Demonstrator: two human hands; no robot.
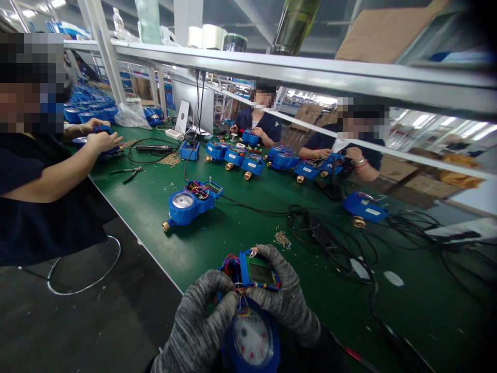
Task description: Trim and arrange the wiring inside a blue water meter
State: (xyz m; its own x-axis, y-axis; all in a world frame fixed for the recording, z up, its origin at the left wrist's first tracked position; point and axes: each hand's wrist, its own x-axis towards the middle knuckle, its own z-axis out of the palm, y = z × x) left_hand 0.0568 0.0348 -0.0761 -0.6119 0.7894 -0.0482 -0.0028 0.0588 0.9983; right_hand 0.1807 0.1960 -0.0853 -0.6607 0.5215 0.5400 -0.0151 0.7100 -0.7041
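Observation:
A blue water meter with a round clear dial is close in front of me, at the bottom of the head view. My left hand, in a grey knit glove, pinches thin coloured wires just above the dial; the fingertips partly hide them. In my right hand, gloved alike, is the meter's blue display cover, with a green circuit board and a grey screen, tilted up over the meter. Red wires loop out behind the cover. A second opened water meter lies farther off on the green table.
Small screws lie in a pile beyond my right hand. Black cables tangle to the right. Pliers rest near the left edge. Several meters line the far side, where co-workers handle others. A shelf crosses overhead.

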